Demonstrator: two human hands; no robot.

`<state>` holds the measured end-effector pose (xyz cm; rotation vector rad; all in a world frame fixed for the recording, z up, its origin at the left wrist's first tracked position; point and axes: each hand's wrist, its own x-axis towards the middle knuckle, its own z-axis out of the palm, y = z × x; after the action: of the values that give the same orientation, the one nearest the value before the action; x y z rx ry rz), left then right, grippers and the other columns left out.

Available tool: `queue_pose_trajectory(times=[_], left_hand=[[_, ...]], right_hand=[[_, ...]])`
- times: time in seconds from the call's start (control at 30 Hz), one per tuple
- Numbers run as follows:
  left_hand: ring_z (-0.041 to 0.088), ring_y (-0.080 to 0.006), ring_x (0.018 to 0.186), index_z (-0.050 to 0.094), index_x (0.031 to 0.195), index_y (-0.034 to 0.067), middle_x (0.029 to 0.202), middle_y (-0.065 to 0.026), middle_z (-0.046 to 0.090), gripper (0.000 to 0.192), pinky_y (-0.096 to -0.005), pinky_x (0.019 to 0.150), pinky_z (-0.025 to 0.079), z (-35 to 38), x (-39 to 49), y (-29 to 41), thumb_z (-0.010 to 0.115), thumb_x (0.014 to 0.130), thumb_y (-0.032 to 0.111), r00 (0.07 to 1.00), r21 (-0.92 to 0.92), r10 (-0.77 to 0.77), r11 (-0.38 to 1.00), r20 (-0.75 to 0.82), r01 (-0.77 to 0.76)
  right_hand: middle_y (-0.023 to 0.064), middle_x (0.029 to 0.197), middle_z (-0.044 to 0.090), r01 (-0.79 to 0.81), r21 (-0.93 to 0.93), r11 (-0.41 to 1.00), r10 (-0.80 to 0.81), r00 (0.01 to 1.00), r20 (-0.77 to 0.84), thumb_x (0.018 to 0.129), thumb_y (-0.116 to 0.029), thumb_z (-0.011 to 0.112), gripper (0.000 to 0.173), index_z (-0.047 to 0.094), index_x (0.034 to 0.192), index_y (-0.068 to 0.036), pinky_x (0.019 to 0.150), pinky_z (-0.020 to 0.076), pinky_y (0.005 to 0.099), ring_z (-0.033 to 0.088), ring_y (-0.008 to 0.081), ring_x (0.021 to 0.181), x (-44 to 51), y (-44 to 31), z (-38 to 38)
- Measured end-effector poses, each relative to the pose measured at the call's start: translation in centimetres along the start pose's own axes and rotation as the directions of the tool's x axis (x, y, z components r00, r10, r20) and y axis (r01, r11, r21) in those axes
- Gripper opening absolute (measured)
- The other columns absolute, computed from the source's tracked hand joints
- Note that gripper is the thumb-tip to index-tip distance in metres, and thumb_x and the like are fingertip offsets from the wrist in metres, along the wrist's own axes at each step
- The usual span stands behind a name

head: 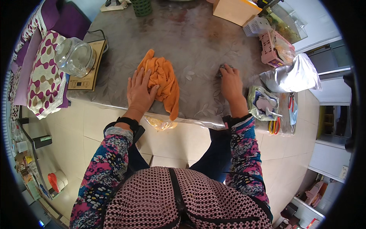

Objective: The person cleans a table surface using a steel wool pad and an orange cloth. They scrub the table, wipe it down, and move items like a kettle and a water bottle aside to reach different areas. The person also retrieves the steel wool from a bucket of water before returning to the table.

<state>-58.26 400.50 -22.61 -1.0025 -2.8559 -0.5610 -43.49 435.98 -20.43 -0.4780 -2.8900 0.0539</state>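
My left hand (140,91) rests palm down, fingers spread, on the left side of a crumpled orange cloth (164,78). The cloth lies bunched near the front edge of a table with a leaf-patterned clear cover (188,45). To the right, my right hand (231,83) presses a dark, greyish scouring pad (221,70) against the cover, with its fingertips on the pad. Part of the pad is hidden beneath the fingers.
At the left, a glass jug (75,57) stands on a gold induction cooker (95,67). On the right are a pink basket (268,53), a silver bag (293,75), an open bag with a scoop (261,104) and scissors (274,126). A green basket (141,7) stands at the back.
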Motion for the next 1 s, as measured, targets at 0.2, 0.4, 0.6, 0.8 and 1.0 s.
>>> queue_pose_trajectory(times=[0.2,0.4,0.6,0.8,1.0], left_hand=[[0.034,-0.0333,0.149,0.046,0.153,0.016,0.16,-0.01,0.04,0.064,-0.0513,0.124,0.024,-0.5,0.1,-0.1,0.063,0.096,0.04,1.0,0.02,0.015,1.0,-0.017,-0.014],[0.034,-0.0338,0.149,0.046,0.153,0.016,0.16,-0.0101,0.04,0.065,-0.0525,0.123,0.024,-0.3,0.1,-0.6,0.063,0.096,0.042,0.999,0.008,0.022,1.0,-0.028,-0.022],[0.034,-0.034,0.149,0.046,0.153,0.016,0.16,-0.0102,0.041,0.065,-0.0527,0.123,0.024,-0.4,0.2,-0.8,0.063,0.096,0.043,0.999,-0.001,0.013,1.0,-0.037,-0.013],[0.035,-0.0343,0.149,0.047,0.152,0.016,0.16,-0.0106,0.041,0.063,-0.053,0.123,0.024,-0.4,0.4,-1.2,0.062,0.097,0.043,0.999,0.017,0.016,1.0,-0.033,-0.015],[0.035,-0.034,0.148,0.046,0.153,0.016,0.158,-0.011,0.042,0.064,-0.0533,0.123,0.025,0.2,0.5,-1.7,0.061,0.098,0.044,0.998,0.008,0.033,0.999,-0.046,-0.033]], right_hand=[[0.0078,0.123,0.065,-0.154,-0.144,0.978,0.169,0.98,0.102,0.081,-0.003,0.064,0.031,0.07,0.11,-0.013,0.089,0.0577,0.0464,0.058,0.0368,0.117,0.6,0.8,-0.8],[0.0095,0.116,0.067,-0.144,-0.076,0.987,0.141,0.989,-0.037,0.079,-0.001,0.065,0.027,0.07,0.104,-0.011,0.086,0.0578,0.0469,0.06,0.0364,0.112,0.3,0.2,-0.6],[0.0091,0.116,0.067,-0.022,-0.121,0.992,0.024,1.0,0.009,0.081,-0.003,0.066,0.027,0.068,0.107,-0.01,0.085,0.058,0.0464,0.06,0.0373,0.112,-0.2,0.5,0.4],[0.0082,0.123,0.067,-0.311,-0.162,0.937,0.311,0.95,-0.025,0.085,-0.009,0.067,0.027,0.069,0.111,-0.011,0.092,0.0549,0.0473,0.059,0.0371,0.115,1.2,1.5,-0.7],[0.009,0.126,0.068,0.026,0.032,0.999,-0.028,0.998,0.052,0.082,-0.01,0.067,0.03,0.07,0.113,-0.011,0.097,0.0524,0.0465,0.059,0.0363,0.116,-3.4,-3.1,-0.7]])
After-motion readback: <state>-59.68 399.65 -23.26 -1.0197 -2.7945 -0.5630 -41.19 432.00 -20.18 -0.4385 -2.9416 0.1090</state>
